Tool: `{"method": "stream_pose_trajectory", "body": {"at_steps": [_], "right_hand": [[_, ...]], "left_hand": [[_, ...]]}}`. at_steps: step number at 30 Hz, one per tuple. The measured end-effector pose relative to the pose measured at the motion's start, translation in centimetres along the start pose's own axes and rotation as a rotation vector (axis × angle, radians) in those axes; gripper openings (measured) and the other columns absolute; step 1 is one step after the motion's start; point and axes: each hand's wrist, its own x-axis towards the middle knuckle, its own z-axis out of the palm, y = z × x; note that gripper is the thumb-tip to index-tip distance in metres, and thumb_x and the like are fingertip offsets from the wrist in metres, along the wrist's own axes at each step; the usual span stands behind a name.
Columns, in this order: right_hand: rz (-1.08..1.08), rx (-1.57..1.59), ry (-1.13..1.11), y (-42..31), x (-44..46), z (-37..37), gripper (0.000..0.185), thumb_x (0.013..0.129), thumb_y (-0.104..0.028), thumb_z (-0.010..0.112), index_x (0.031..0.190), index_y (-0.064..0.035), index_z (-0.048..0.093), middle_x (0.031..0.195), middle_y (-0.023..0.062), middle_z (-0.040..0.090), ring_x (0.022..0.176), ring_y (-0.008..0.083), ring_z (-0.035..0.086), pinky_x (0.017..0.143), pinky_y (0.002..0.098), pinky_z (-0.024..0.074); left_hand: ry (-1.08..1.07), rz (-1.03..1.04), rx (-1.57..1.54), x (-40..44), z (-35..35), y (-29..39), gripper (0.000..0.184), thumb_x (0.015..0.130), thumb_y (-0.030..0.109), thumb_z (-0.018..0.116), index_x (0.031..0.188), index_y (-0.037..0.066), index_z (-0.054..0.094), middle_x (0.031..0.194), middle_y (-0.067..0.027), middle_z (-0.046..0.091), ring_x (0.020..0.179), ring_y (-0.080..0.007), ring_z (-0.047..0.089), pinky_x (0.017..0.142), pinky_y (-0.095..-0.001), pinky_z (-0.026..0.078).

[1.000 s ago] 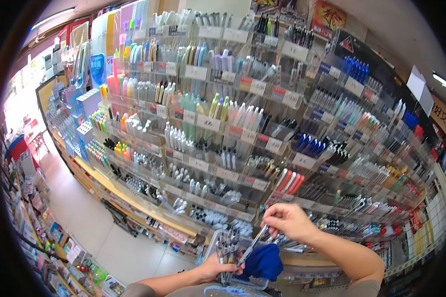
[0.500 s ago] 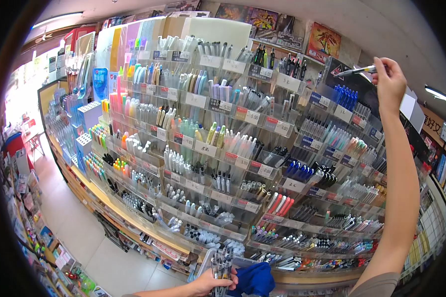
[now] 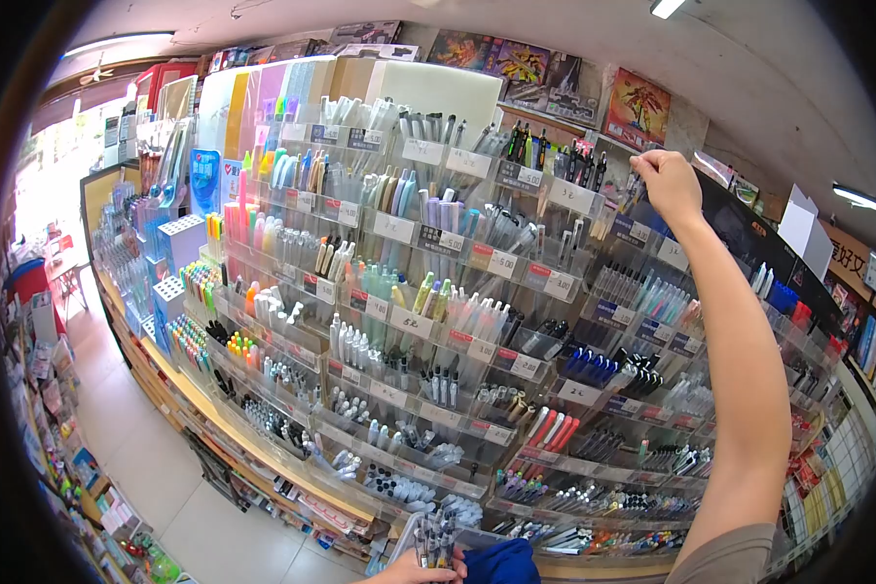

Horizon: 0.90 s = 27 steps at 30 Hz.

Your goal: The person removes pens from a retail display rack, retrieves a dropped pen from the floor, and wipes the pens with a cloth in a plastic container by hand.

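Observation:
My right hand is raised to the top tier of the clear pen rack, on its right half. Its fingers are pinched on a pen, which points down at a compartment above the price labels. Whether the pen's tip touches anything there, I cannot tell. At the bottom edge, my left hand is wrapped round a bundle of pens standing upright. A dark blue cloth lies beside that hand, and a clear plastic bin shows behind it.
Several tiers of pens and markers with price labels fill the rack. Boxed model kits stand on top at the back. A tiled aisle runs along the left, with another goods shelf across it. A wire grid is at the right.
My right hand has moved left and down to the rack's top tier, and its pen has turned from nearly level to pointing down. The view has shifted slightly; my left hand still holds its bundle.

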Motion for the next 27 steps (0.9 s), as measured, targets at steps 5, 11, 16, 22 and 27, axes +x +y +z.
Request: {"method": "stream_pose_trajectory", "body": {"at_steps": [5,11,16,22,27], "right_hand": [[-0.001,-0.022,-0.049,0.4,0.0,0.9,0.03,0.083,-0.034,0.048,0.084,-0.0081,0.063,0.081,0.0144,0.061,0.081,0.0331,0.057,0.068,0.0403,0.0435],[-0.062,0.071,-0.095,2.4,0.1,1.7,0.035,0.087,-0.035,0.042,0.09,-0.004,0.058,0.081,0.016,0.06,0.082,0.0334,0.056,0.07,0.0404,0.0418],[-0.028,0.178,0.104,-0.5,-2.6,-0.7,0.029,0.087,-0.03,0.045,0.085,-0.0026,0.055,0.076,0.0169,0.058,0.074,0.0336,0.056,0.064,0.0391,0.0418],[-0.22,0.525,-0.314,-7.0,-16.8,0.0,0.024,0.083,-0.025,0.051,0.081,-0.0016,0.055,0.075,0.0132,0.057,0.072,0.0268,0.056,0.067,0.0363,0.0447],[-0.191,0.826,-1.319,-10.5,-35.6,1.2,0.03,0.084,-0.026,0.051,0.102,-0.0024,0.05,0.087,0.0154,0.057,0.081,0.0246,0.057,0.07,0.0341,0.0469]], "left_hand": [[-0.001,-0.016,-0.005,0.1,-0.3,-0.2,0.019,0.077,0.011,0.059,0.094,0.003,0.058,0.08,-0.0048,0.061,0.073,-0.0133,0.058,0.067,-0.0251,0.046],[0.018,-0.033,-0.036,-0.1,0.1,0.0,0.019,0.076,0.01,0.06,0.093,0.003,0.058,0.079,-0.0047,0.061,0.071,-0.0134,0.058,0.065,-0.0251,0.047],[-0.018,0.022,-0.004,0.0,0.3,0.2,0.021,0.075,0.009,0.061,0.094,0.002,0.057,0.08,-0.0048,0.061,0.071,-0.0138,0.058,0.064,-0.0252,0.047],[-0.001,0.015,0.032,-0.1,0.5,0.3,0.02,0.075,0.009,0.061,0.094,0.002,0.057,0.079,-0.0051,0.061,0.071,-0.0139,0.058,0.064,-0.0258,0.047],[0.002,-0.006,0.032,-0.1,0.6,0.2,0.02,0.075,0.009,0.061,0.094,0.003,0.058,0.079,-0.0052,0.061,0.07,-0.0141,0.058,0.064,-0.026,0.047]]}}
